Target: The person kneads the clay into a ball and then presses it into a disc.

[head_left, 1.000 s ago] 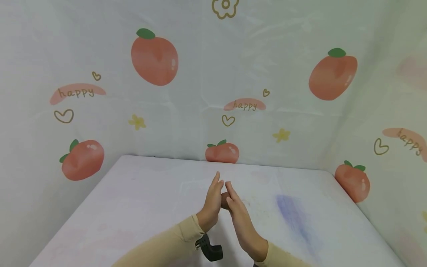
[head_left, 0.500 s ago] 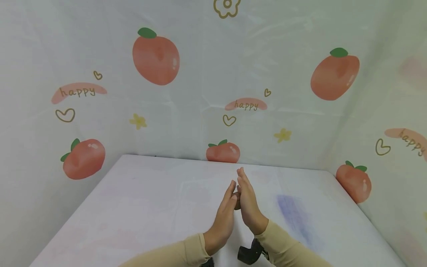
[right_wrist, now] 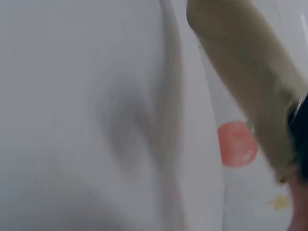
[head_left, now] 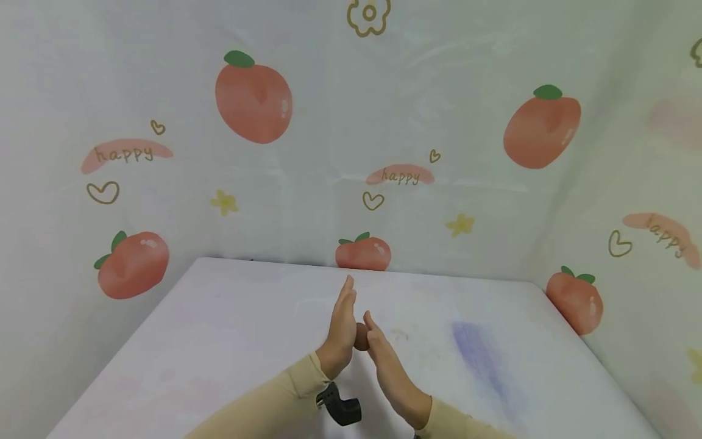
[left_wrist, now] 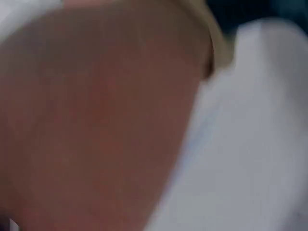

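Pressed between my two palms, above the table, is a small brown ball (head_left: 361,337); its material cannot be told. My left hand (head_left: 339,332) stands upright with straight fingers, its palm against the ball's left side. From the lower right my right hand (head_left: 396,377) leans in, fingers extended and covering part of the ball. The left wrist view is mostly filled by a blurred hand (left_wrist: 91,120), and the ball cannot be made out there. In the right wrist view only a sliver of a hand (right_wrist: 299,204) shows at the lower right edge, below a beige sleeve (right_wrist: 250,72).
A white table (head_left: 247,323) with a blue-purple smear (head_left: 479,356) on its right side lies beneath the hands. A black wrist camera mount (head_left: 341,407) hangs below the left wrist. Behind the table is a pale curtain (head_left: 329,122) printed with fruit and hearts.
My hands slide against each other around the ball: half a second ago the right hand was farther forward and both were more to the right; now the left is forward again.
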The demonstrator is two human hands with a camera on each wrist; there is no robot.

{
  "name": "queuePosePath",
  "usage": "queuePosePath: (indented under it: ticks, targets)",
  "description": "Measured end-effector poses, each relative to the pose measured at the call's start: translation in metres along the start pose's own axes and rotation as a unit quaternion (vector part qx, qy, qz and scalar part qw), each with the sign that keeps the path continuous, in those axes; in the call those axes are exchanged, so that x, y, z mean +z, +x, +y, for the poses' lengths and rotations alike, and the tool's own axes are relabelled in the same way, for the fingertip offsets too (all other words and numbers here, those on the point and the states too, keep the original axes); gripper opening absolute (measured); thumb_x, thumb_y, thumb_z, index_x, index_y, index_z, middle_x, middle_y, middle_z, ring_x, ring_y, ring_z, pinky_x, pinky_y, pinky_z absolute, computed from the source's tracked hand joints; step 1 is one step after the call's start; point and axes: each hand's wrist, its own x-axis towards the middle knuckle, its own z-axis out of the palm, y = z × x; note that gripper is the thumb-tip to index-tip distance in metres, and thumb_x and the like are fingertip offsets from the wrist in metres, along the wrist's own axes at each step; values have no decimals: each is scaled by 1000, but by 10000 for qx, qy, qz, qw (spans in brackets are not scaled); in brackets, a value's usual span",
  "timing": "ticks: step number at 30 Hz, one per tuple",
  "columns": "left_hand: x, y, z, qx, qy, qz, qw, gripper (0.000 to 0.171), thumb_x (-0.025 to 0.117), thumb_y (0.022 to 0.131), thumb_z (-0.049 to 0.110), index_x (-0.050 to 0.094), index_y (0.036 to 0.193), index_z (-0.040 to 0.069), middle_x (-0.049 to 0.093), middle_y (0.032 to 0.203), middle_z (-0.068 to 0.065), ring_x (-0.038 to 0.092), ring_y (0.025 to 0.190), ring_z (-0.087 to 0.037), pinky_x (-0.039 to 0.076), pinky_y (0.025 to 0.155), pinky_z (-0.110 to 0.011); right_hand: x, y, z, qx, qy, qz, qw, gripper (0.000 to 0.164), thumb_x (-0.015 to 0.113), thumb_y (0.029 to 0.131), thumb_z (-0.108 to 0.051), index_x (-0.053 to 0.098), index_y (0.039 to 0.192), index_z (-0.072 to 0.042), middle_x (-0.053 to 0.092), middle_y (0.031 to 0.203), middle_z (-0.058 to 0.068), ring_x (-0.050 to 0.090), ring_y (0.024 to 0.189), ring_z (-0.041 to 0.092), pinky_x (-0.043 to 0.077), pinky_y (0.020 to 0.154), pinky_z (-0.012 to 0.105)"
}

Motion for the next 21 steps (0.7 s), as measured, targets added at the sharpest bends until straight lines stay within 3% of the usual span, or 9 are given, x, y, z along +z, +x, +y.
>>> queuePosePath:
  ticks: [4, 7, 10, 14, 17, 21]
  targets:
    - [-2, -2, -18, -287, 443, -58, 9986, 56, 28, 105, 27, 14, 156, 7, 9, 163, -10, 2, 150, -29, 2, 118, -58, 4, -2, -8, -7, 325, 2, 9995, 61, 25, 107, -28, 2, 153, 5, -2, 161, 21, -5, 147, 38, 5, 117, 60]
    - [1, -12, -30, -346, 718, -330, 9963, 56, 27, 106, 26, 14, 155, 4, 8, 162, -14, 1, 149, -34, 1, 117, -60, 0, 3, -14, -237, 436, 335, 9982, 58, 23, 107, -28, 5, 154, 2, 1, 162, 17, -5, 149, 33, 2, 118, 58]
    - [6, -23, -36, -454, 603, -551, 9956, 57, 20, 107, 33, 13, 155, 3, 7, 162, -16, 0, 149, -35, 0, 117, -59, -7, 12, -19, -483, 316, 696, 9959, 58, 22, 107, -32, 7, 155, -3, 6, 163, 12, -3, 150, 28, 2, 119, 56]
    - [14, -34, -32, -339, 412, -887, 9946, 60, 14, 107, 41, 12, 155, 5, 7, 163, -12, -1, 150, -31, -1, 118, -57, -17, 26, -19, -580, 126, 1066, 9925, 58, 22, 107, -35, 5, 156, -9, 8, 163, 9, -1, 150, 27, 4, 120, 54]
    - [18, -39, -22, 32, 357, -1193, 9922, 59, 14, 108, 36, 6, 155, 3, 4, 163, -10, -3, 150, -29, -1, 119, -55, -22, 35, -16, -485, 177, 1207, 9913, 58, 23, 107, -35, 3, 156, -10, 4, 164, 7, -2, 150, 30, 4, 119, 54]
    - [18, -38, -4, 306, 149, -1101, 9933, 56, 17, 108, 28, 3, 154, 1, 1, 163, -11, -6, 149, -28, -3, 119, -55, -20, 40, -10, -253, 207, 1104, 9933, 60, 22, 107, -36, 2, 156, -9, -1, 164, 8, -4, 149, 32, 3, 118, 56]
